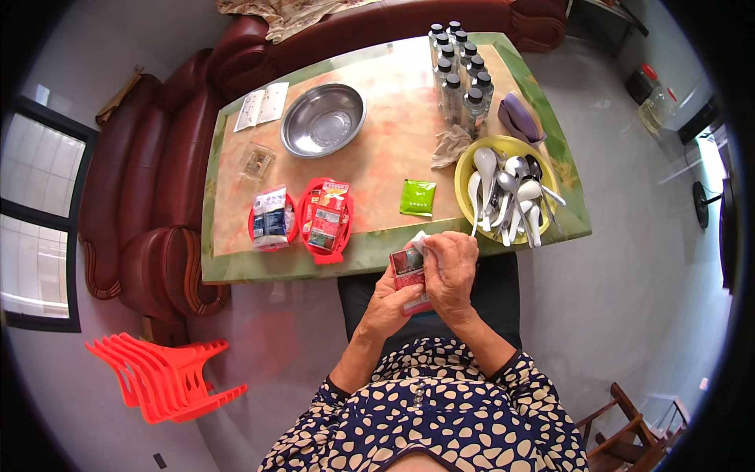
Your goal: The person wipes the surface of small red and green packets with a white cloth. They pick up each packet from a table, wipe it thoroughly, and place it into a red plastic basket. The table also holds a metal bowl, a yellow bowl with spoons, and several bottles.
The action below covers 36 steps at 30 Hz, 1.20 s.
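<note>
Fingers (408, 295) of the left hand (382, 308) close around a red packet (408, 264), holding it just off the near edge of the table (370, 197); those of the right hand (451, 275) curl around a crumpled white cloth (421, 239) by the packet's upper end. A green sachet (418, 197) lies near the table's near edge. At the table's near right corner stands a yellow basin (462, 197) of spoons (487, 164); at its near left, two red baskets (326, 256) hold pouches (270, 220).
</note>
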Motion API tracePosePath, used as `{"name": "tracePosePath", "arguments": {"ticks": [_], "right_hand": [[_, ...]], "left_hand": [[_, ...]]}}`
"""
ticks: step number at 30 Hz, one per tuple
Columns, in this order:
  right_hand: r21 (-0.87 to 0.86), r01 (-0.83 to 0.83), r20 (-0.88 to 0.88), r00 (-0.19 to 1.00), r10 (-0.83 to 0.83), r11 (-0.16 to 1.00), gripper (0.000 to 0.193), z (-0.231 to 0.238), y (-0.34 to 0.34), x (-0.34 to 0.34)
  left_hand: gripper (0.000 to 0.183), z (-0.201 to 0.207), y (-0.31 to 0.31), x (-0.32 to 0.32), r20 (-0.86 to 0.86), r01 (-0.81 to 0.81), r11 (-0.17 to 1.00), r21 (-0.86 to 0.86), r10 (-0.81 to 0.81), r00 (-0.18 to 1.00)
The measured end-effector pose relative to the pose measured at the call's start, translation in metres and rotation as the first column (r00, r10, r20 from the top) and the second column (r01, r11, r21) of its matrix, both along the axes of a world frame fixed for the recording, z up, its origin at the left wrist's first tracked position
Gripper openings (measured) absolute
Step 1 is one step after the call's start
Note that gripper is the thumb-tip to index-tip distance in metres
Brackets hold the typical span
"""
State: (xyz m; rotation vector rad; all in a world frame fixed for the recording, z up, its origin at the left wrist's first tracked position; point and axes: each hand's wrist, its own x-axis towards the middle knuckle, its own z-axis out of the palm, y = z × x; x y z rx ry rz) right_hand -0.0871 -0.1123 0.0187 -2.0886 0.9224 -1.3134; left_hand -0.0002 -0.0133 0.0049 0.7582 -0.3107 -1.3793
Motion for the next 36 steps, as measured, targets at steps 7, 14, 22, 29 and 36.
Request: {"name": "tracePosePath", "arguments": {"ticks": [7,14,22,29,36], "right_hand": [[0.076,-0.262,-0.072,0.961,0.267,0.962,0.026,0.002,0.024,-0.025],[0.076,-0.054,-0.092,0.994,0.061,0.996,0.026,0.007,0.000,-0.009],[0.021,-0.302,-0.030,0.953,0.303,0.953,0.022,0.011,0.013,0.003],[-0.015,-0.318,-0.135,0.940,0.313,0.948,0.028,0.015,0.004,0.001],[-0.019,-0.444,-0.214,0.877,0.430,0.896,0.027,-0.002,0.027,-0.029]], "left_hand": [[0.079,0.013,-0.007,0.007,-0.138,-0.053,0.994,-0.094,0.040,0.990],[0.084,0.014,-0.003,0.004,-0.161,-0.036,0.998,-0.047,0.028,0.987],[0.074,-0.003,0.003,0.006,-0.321,0.038,0.979,-0.202,-0.103,0.942],[0.063,0.005,0.005,0.005,-0.179,-0.008,0.995,-0.103,-0.010,0.984],[0.065,0.021,-0.006,0.005,-0.261,-0.117,0.991,-0.061,0.097,0.960]]}}
